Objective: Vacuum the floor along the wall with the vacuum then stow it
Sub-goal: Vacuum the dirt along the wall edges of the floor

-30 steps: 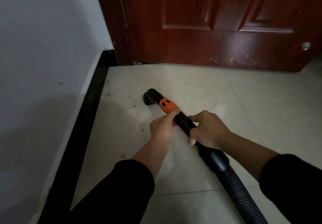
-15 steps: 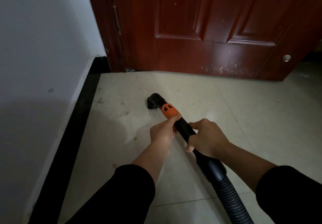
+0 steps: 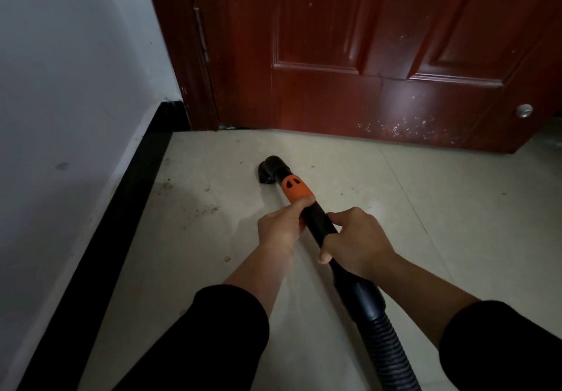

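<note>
**Nozzle down on the tiles, dirt lying to its left**

The vacuum's black nozzle (image 3: 270, 168) sits on the pale floor (image 3: 425, 208), near the red-brown door (image 3: 365, 56) and well apart from the black skirting (image 3: 130, 208) under the white wall (image 3: 76, 71). Behind it comes an orange collar (image 3: 295, 190), then the black tube (image 3: 317, 223), then the ribbed hose (image 3: 387, 348), which leaves the view at the lower right. The long axis therefore runs from the lower right up and leftward, pointing at the door more than at the wall.

A scatter of brown specks (image 3: 200, 209) lies between nozzle and skirting, left of the tube. The coming sweep likely has to swing the head leftward to reach it.

The left hand (image 3: 281, 226) is nearer the nozzle, fingers wrapped round the tube with the thumb touching the collar. The right hand (image 3: 355, 241) grips the tube just behind it, knuckles up. Both forearms reach forward out of black sleeves.
</note>
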Motion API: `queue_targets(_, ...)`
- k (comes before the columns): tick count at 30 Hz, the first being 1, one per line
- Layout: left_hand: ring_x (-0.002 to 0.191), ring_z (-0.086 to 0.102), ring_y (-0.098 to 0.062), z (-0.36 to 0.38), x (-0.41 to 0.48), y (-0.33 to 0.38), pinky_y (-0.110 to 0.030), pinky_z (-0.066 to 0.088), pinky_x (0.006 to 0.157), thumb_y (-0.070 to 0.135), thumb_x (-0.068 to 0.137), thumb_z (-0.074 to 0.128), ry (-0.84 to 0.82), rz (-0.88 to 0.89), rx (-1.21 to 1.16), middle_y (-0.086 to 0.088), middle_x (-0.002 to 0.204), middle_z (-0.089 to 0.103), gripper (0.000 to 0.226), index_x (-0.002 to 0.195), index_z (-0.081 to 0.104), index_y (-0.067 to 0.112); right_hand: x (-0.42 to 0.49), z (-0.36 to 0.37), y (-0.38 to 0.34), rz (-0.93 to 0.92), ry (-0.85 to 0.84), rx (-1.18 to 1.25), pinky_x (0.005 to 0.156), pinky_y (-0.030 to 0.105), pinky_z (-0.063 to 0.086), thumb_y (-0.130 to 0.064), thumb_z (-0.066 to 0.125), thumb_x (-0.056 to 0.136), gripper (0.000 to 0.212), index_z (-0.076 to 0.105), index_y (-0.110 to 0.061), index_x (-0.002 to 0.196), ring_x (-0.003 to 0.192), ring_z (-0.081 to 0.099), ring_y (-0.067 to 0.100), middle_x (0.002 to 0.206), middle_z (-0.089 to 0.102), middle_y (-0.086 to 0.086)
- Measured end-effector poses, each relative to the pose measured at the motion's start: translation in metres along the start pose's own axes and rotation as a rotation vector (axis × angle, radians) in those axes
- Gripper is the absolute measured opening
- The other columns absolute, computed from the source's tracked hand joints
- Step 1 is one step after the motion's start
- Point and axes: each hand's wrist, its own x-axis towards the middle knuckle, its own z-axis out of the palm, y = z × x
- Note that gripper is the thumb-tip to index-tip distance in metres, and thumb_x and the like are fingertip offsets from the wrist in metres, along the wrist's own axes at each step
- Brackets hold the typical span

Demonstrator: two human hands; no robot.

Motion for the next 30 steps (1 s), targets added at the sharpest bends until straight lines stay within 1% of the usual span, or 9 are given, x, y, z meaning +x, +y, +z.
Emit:
queue_targets(4, 0.081, 0.072, -0.018, 0.005, 0.004, 0.003, -0.029, 0.055, 0.084, 0.017, 0.068, 0.085, 0.017, 0.014, -0.016, -0.009, 0.08, 0.074, 0.021, 0.076, 0.069, 0.006, 0.009, -0.005, -0.002, 0.001, -0.02, 0.016, 0.062, 0.027, 0.054, -0.011, 0.076, 0.061, 0.046, 0.071, -0.016, 0.107, 0.066, 0.064, 0.018, 0.066, 0.064, 0.001)
queue_targets(7, 0.081, 0.071, -0.018, 0.008, 0.002, 0.001, -0.026, 0.054, 0.077, 0.016, 0.07, 0.084, 0.028, 0.026, -0.03, -0.009, 0.079, 0.073, 0.019, 0.073, 0.068, 0.006, 0.01, -0.01, 0.0, 0.001, -0.053, 0.016, 0.063, 0.027, 0.054, -0.011, 0.077, 0.06, 0.047, 0.073, -0.017, 0.106, 0.066, 0.064, 0.018, 0.068, 0.066, 0.002)
queue_targets(9, 0.079, 0.071, -0.018, 0.009, -0.003, 0.0, -0.023, 0.051, 0.07, 0.016, 0.071, 0.083, 0.044, 0.026, -0.036, -0.008, 0.077, 0.072, 0.019, 0.071, 0.067, 0.006, 0.008, -0.012, 0.003, 0.003, -0.074, 0.028, 0.061, 0.025, 0.053, -0.01, 0.076, 0.06, 0.048, 0.073, -0.018, 0.107, 0.066, 0.065, 0.017, 0.069, 0.068, 0.003)
queue_targets(11, 0.076, 0.07, -0.015, 0.009, -0.01, -0.001, -0.021, 0.05, 0.067, 0.016, 0.073, 0.082, 0.045, 0.022, -0.045, -0.008, 0.076, 0.072, 0.018, 0.071, 0.067, 0.007, 0.005, -0.014, 0.005, 0.0, -0.094, 0.032, 0.056, 0.021, 0.048, -0.011, 0.077, 0.059, 0.059, 0.07, -0.02, 0.117, 0.067, 0.063, 0.013, 0.074, 0.068, 0.0)
queue_targets(14, 0.08, 0.072, -0.016, 0.006, -0.021, -0.007, -0.023, 0.053, 0.075, 0.018, 0.073, 0.082, 0.035, 0.003, -0.04, -0.009, 0.081, 0.074, 0.017, 0.074, 0.069, 0.007, -0.004, -0.02, 0.009, -0.01, -0.128, -0.002, 0.052, 0.019, 0.04, -0.012, 0.079, 0.058, 0.071, 0.064, -0.024, 0.126, 0.066, 0.061, 0.009, 0.074, 0.065, -0.002)
queue_targets(17, 0.081, 0.072, -0.015, 0.005, -0.032, -0.015, -0.025, 0.053, 0.081, 0.019, 0.073, 0.081, 0.036, -0.02, -0.036, -0.008, 0.081, 0.074, 0.017, 0.077, 0.07, 0.007, -0.016, -0.027, 0.012, -0.036, -0.163, -0.053, 0.052, 0.021, 0.041, -0.01, 0.079, 0.059, 0.06, 0.07, -0.026, 0.116, 0.066, 0.064, 0.015, 0.067, 0.068, 0.0)
queue_targets(20, 0.081, 0.071, -0.015, 0.003, -0.044, -0.019, -0.028, 0.053, 0.086, 0.02, 0.073, 0.081, 0.057, -0.031, -0.027, -0.006, 0.078, 0.073, 0.017, 0.074, 0.069, 0.008, -0.026, -0.031, 0.015, -0.053, -0.175, -0.095, 0.054, 0.022, 0.043, -0.011, 0.081, 0.06, 0.06, 0.07, -0.026, 0.117, 0.07, 0.067, 0.018, 0.072, 0.07, 0.002)
queue_targets(25, 0.075, 0.072, -0.013, -0.003, -0.062, -0.023, -0.023, 0.054, 0.078, 0.016, 0.074, 0.08, 0.051, -0.051, -0.063, -0.005, 0.076, 0.074, 0.015, 0.077, 0.069, 0.007, -0.04, -0.032, 0.015, -0.074, -0.2, -0.114, 0.057, 0.022, 0.046, -0.011, 0.081, 0.061, 0.057, 0.069, -0.027, 0.115, 0.072, 0.067, 0.017, 0.073, 0.07, 0.001)
queue_targets(30, 0.074, 0.072, -0.013, -0.01, -0.074, -0.026, -0.024, 0.055, 0.079, 0.013, 0.076, 0.078, 0.049, -0.046, -0.093, -0.008, 0.078, 0.075, 0.014, 0.08, 0.069, 0.004, -0.05, -0.029, 0.017, -0.102, -0.198, -0.153, 0.058, 0.023, 0.048, -0.014, 0.082, 0.06, 0.056, 0.07, -0.029, 0.113, 0.07, 0.067, 0.016, 0.069, 0.069, -0.002)
